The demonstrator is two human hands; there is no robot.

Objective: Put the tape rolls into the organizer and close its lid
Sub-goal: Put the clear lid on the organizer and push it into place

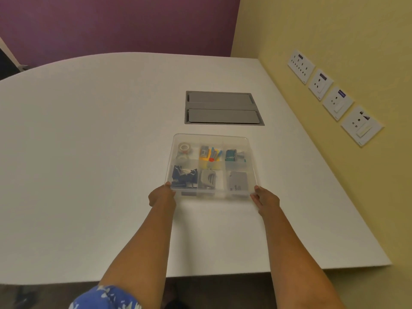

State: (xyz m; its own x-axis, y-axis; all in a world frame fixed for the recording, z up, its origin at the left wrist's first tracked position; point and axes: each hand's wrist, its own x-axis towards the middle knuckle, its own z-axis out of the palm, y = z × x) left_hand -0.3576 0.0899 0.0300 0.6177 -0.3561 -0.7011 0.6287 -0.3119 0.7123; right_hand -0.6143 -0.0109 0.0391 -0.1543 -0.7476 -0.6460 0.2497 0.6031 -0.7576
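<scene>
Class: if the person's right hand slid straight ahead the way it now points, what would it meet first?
The right hand already touches the organizer at its near right corner, so it would push that first.

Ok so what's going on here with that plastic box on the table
A person is holding a clear plastic compartment organizer on the white table, the left hand at its near left corner and the right hand at its near right corner. The translucent lid lies over the box. Two clear tape rolls sit in the far left compartment, with blue binder clips in the compartment in front of them. No tape lies loose on the table.
</scene>
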